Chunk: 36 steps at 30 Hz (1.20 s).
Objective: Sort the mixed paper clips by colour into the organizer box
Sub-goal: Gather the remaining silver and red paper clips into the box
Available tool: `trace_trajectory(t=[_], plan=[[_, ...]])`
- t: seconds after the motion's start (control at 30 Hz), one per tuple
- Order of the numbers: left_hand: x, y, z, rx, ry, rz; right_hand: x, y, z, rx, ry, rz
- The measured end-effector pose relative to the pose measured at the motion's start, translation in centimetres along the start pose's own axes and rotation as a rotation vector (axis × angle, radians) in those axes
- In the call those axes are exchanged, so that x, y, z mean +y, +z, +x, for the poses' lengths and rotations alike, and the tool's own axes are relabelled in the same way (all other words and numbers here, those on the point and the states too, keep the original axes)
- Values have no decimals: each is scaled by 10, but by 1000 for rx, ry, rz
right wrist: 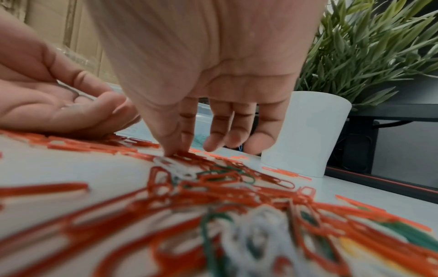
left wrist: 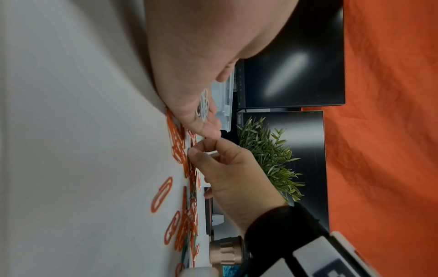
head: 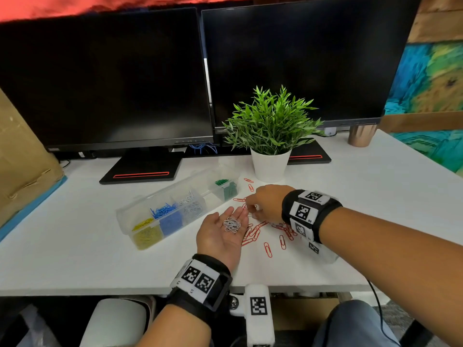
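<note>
My left hand lies palm up on the white desk with several white paper clips loose on its flat palm; the same clips show in the left wrist view. Just right of it, my right hand reaches down into the pile of mostly red clips. Its thumb and forefinger pinch the end of a white clip lying among red and green ones. The clear organizer box lies to the left, lid open, with yellow, blue, white and green clips in separate compartments.
A potted plant stands just behind the pile, close to my right hand. Two dark monitors on black bases fill the back. A copper cup sits far right and a cardboard box far left.
</note>
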State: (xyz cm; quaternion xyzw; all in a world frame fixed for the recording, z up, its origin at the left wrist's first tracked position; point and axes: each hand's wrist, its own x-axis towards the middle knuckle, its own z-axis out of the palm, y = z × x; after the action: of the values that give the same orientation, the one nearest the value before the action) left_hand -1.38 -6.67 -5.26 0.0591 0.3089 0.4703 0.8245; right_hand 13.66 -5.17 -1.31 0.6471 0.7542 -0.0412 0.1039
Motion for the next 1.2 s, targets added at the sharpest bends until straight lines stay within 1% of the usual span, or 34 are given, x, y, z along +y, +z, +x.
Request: trace_trajectory(t=[0.1, 0.23, 0.33, 0.4, 0.43, 0.5, 0.53, 0.6, 0.63, 0.67, 0.73, 0.8, 0.87, 1.0, 1.03, 1.1, 1.13, 1.2], plan=[[0, -1, 0, -8, 4, -2, -2, 2, 5, 11, 32, 65], [-1, 0, 0, -6, 5, -4, -4, 3, 8, -86, 99, 151], [-1, 0, 0, -1, 4, 0, -4, 0, 9, -111, 110, 180], [0, 1, 0, 7, 2, 7, -1, -4, 8, -74, 104, 205], [0, 1, 1, 9, -1, 14, 1, -7, 6, -20, 98, 245], [0, 2, 3, 12, -7, 22, 4, -15, 1, 120, 78, 400], [0, 2, 4, 10, -12, 19, 4, -20, -3, 156, 58, 483], [-2, 4, 6, 8, -26, 2, 3, -30, -10, 127, 17, 590], [-3, 5, 6, 14, -38, -11, 3, -33, -14, 106, 11, 598], [-3, 7, 6, 23, -52, -17, 4, -34, -17, 104, 17, 558], [-3, 10, 3, 42, -70, -12, 8, -31, -20, 109, 44, 363], [-3, 13, 0, 50, -79, -8, 11, -23, -23, 13, 82, 205], [-3, 13, -3, 45, -78, 0, 11, -12, -23, -82, 116, 152], [-7, 12, -6, 24, -66, 10, 17, -2, -21, -66, 123, 194], [-7, 12, -6, 19, -65, 13, 19, -3, -23, -60, 126, 232], [-9, 13, -6, 13, -70, 31, 25, -10, -27, 9, 132, 386], [-10, 15, -6, 10, -75, 38, 26, -14, -29, 56, 127, 507], [-14, 20, -7, -3, -97, 44, 25, -24, -37, 92, 98, 770]])
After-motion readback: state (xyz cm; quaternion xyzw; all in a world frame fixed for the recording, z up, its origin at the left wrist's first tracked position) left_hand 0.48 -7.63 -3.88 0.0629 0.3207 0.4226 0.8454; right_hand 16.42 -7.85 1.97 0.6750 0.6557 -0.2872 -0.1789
